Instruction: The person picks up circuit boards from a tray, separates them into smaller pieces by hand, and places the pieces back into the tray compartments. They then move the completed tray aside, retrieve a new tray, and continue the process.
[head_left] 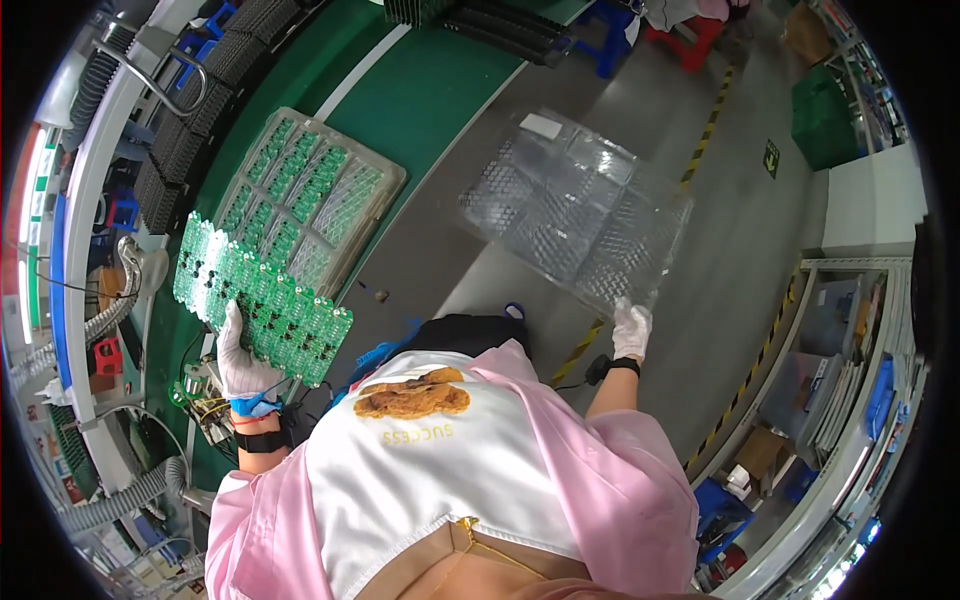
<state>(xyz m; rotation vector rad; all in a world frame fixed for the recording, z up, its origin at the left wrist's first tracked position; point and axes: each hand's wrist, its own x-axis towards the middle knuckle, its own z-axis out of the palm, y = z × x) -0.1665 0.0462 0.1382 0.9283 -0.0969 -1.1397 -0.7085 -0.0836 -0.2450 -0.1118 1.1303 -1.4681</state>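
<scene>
My left hand [243,358], in a white glove, grips the edge of a green circuit board panel [265,300] made up of several joined boards. Out to the right, my gloved right hand [631,330] holds a clear plastic blister tray [575,210] by its near corner. That tray hangs over the floor, and its pockets look bare. On the green bench behind the panel lies a stack of similar trays [372,190], whose top one has rows of small green circuit boards [305,172] in most pockets. The panel hides the near left part of the stack.
Black ridged racks [225,75] line the far left of the green bench [450,75]. Wires and a small device [205,385] sit beside my left wrist. Shelves with bins [815,390] stand at the right, past a yellow-black floor stripe [745,430]. Blue [605,40] and red stools [690,42] stand farther off.
</scene>
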